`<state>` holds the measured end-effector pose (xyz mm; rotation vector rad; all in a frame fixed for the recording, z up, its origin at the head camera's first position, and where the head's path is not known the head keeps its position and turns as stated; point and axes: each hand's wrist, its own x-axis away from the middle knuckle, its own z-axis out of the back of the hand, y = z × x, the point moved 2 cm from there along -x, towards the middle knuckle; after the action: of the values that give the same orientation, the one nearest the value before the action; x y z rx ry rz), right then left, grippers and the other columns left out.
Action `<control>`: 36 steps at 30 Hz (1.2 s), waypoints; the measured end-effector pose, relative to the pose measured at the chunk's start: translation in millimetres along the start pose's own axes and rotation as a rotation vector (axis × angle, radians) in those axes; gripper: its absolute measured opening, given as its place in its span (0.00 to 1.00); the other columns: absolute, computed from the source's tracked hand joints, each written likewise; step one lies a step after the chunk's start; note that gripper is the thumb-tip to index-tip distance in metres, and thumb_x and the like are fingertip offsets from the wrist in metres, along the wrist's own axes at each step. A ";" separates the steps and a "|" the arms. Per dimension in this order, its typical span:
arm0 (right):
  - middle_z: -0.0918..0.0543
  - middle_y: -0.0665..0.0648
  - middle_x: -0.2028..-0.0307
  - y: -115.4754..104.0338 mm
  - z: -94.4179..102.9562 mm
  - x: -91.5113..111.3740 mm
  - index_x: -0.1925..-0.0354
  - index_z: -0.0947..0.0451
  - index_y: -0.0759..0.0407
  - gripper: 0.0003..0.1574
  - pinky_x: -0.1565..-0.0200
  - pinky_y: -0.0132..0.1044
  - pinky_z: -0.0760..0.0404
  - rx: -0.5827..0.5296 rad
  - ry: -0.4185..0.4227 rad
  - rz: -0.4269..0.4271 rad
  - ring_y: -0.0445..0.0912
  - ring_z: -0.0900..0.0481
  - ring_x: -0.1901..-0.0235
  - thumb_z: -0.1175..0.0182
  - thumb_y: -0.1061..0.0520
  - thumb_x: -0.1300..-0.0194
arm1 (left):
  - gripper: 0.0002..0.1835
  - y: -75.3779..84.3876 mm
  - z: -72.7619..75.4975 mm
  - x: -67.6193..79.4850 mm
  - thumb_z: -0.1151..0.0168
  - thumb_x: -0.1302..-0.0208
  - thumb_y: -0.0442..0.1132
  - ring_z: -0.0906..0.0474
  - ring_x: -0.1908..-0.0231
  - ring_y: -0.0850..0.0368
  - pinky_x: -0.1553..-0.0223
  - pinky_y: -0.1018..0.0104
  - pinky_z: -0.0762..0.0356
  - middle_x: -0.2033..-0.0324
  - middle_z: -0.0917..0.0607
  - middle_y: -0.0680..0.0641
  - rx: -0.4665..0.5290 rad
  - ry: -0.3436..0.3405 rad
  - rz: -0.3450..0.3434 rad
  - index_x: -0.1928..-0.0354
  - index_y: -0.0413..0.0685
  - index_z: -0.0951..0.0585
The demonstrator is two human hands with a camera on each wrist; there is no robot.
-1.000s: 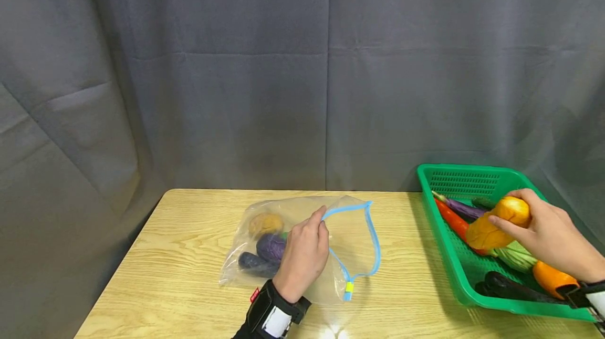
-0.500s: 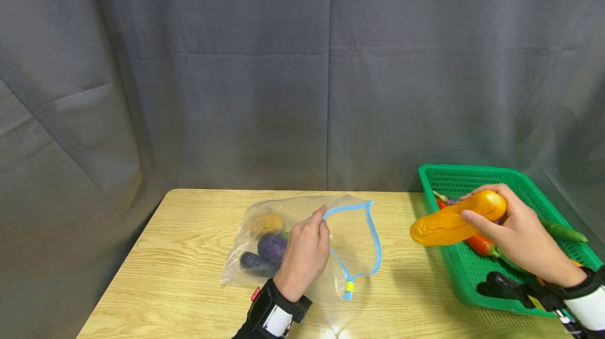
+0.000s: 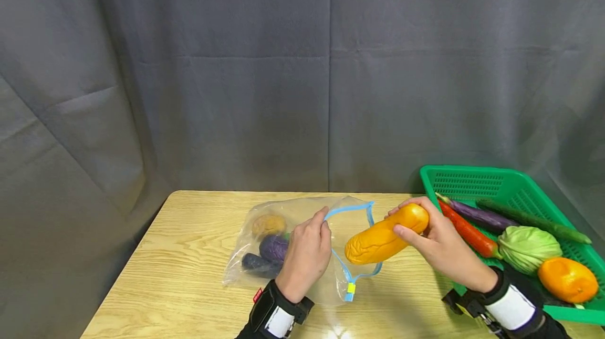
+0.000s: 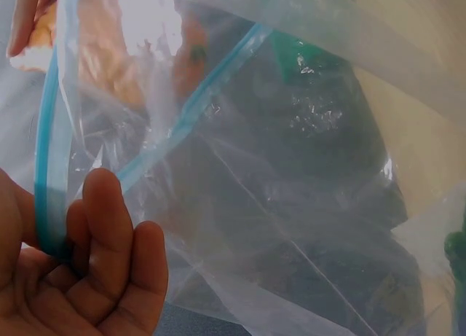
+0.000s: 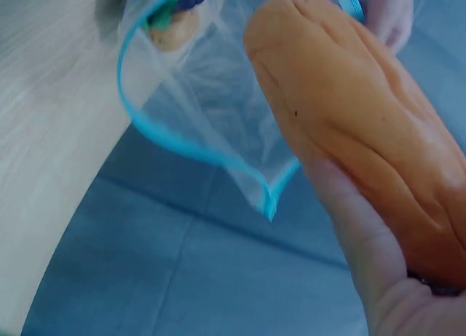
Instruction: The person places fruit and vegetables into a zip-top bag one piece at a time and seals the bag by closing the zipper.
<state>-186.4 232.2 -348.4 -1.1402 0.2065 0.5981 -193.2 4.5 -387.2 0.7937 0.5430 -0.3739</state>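
Both grips are closed on something. The right grip point(image 3: 446, 252) is wrapped round a long orange thing point(image 3: 383, 239), thumb along the near side and fingers over the far side, holding it above the worktop point(image 3: 160, 276). Its free end lies across the mouth of a clear bag point(image 3: 302, 207) in the head view; whether any of it has passed inside, I cannot tell. The left grip point(image 3: 307, 255) pinches the bag by the blue edge point(image 3: 350, 207) of that mouth, fingers curled, and the mouth gapes toward the right hand. A yellow slider point(image 3: 351, 287) sits at the near corner of the edge.

Further into the bag, a round tan thing point(image 3: 268, 226), a purple thing point(image 3: 274, 248) with a bit of green beside it, and a dark elongated thing point(image 3: 257, 264) lie close together. Black bands point(image 3: 278, 305) with white patches circle both wrists.

Over to the right stands a green basket point(image 3: 477, 170). In it, a purple eggplant point(image 3: 477, 216) lies between a red carrot-shaped thing point(image 3: 468, 228) and a cucumber point(image 3: 539, 220); a pale green cabbage point(image 3: 529, 248) sits just beside an orange fruit point(image 3: 569, 279). The right wrist hides part of the basket. Behind the worktop hangs a grey curtain point(image 3: 236, 92).
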 end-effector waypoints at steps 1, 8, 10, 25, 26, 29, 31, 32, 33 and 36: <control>0.22 0.61 0.56 1.1 -4.9 -1.0 0.51 0.34 0.67 0.16 0.64 0.35 0.20 0.009 0.004 0.000 0.44 0.21 0.61 0.43 0.69 0.36 | 0.17 0.1 0.1 0.2 0.51 0.35 0.28 0.34 0.82 0.61 0.78 0.67 0.32 0.85 0.31 0.53 0.004 -0.005 0.005 0.47 0.33 0.22; 0.24 0.60 0.55 10.7 -31.6 -6.3 0.51 0.34 0.68 0.15 0.62 0.34 0.21 -0.007 0.009 -0.029 0.43 0.22 0.61 0.43 0.66 0.34 | 0.17 1.0 0.7 -1.0 0.51 0.34 0.29 0.43 0.86 0.65 0.84 0.70 0.42 0.86 0.37 0.55 0.029 -0.025 0.031 0.45 0.33 0.23; 0.23 0.60 0.56 12.1 -36.6 -7.4 0.51 0.33 0.68 0.14 0.62 0.34 0.21 -0.021 0.014 -0.028 0.44 0.22 0.61 0.43 0.66 0.34 | 0.17 1.2 0.9 -1.4 0.51 0.34 0.29 0.41 0.85 0.65 0.82 0.70 0.39 0.85 0.36 0.55 0.026 -0.024 0.031 0.45 0.33 0.23; 0.29 0.66 0.51 23.0 -71.0 -9.5 0.47 0.39 0.69 0.17 0.57 0.37 0.22 -0.234 -0.089 -0.201 0.51 0.24 0.56 0.50 0.59 0.28 | 0.16 0.5 3.6 -2.1 0.49 0.35 0.29 0.35 0.83 0.60 0.78 0.67 0.32 0.85 0.30 0.51 -0.010 0.004 0.015 0.47 0.33 0.22; 0.30 0.67 0.50 24.7 -73.1 -9.6 0.46 0.40 0.69 0.18 0.56 0.37 0.22 -0.258 -0.114 -0.224 0.52 0.24 0.55 0.51 0.58 0.27 | 0.16 0.5 3.8 -2.3 0.49 0.35 0.29 0.37 0.84 0.61 0.79 0.67 0.34 0.85 0.31 0.52 -0.004 0.004 0.015 0.47 0.33 0.22; 0.32 0.68 0.49 30.0 -79.3 -10.1 0.44 0.42 0.70 0.21 0.52 0.41 0.23 -0.299 -0.189 -0.280 0.55 0.26 0.52 0.54 0.55 0.26 | 0.16 0.6 4.5 -2.9 0.50 0.35 0.29 0.40 0.84 0.63 0.81 0.69 0.37 0.85 0.33 0.54 0.009 0.002 0.013 0.47 0.33 0.22; 0.32 0.68 0.48 33.6 -83.2 -11.4 0.43 0.44 0.70 0.23 0.50 0.43 0.24 -0.313 -0.231 -0.308 0.56 0.27 0.50 0.55 0.53 0.25 | 0.16 0.8 5.3 -3.5 0.51 0.34 0.29 0.41 0.85 0.64 0.82 0.70 0.39 0.85 0.35 0.55 0.016 0.000 0.010 0.46 0.33 0.23; 0.32 0.68 0.49 35.2 -85.1 -12.4 0.42 0.44 0.70 0.24 0.49 0.45 0.25 -0.317 -0.245 -0.320 0.56 0.27 0.50 0.55 0.52 0.25 | 0.17 1.0 5.9 -3.7 0.51 0.34 0.29 0.42 0.85 0.64 0.82 0.71 0.40 0.85 0.35 0.55 0.017 0.000 0.009 0.46 0.33 0.23; 0.32 0.68 0.49 36.5 -87.1 -13.9 0.42 0.44 0.70 0.25 0.49 0.46 0.25 -0.323 -0.255 -0.331 0.55 0.27 0.50 0.55 0.52 0.25 | 0.17 1.0 6.3 -3.9 0.51 0.34 0.28 0.43 0.85 0.64 0.83 0.71 0.41 0.86 0.36 0.55 0.020 0.000 0.008 0.46 0.33 0.23; 0.29 0.65 0.53 40.3 -93.6 -19.1 0.43 0.41 0.70 0.26 0.51 0.47 0.24 -0.311 -0.261 -0.349 0.53 0.25 0.53 0.54 0.50 0.26 | 0.17 1.4 7.3 -4.7 0.51 0.34 0.29 0.43 0.85 0.64 0.83 0.71 0.42 0.86 0.36 0.55 0.016 0.004 0.009 0.46 0.33 0.22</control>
<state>-210.8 153.1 -410.8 -1.3451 -0.3154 0.4700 -194.0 0.4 -379.4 0.8118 0.5403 -0.3685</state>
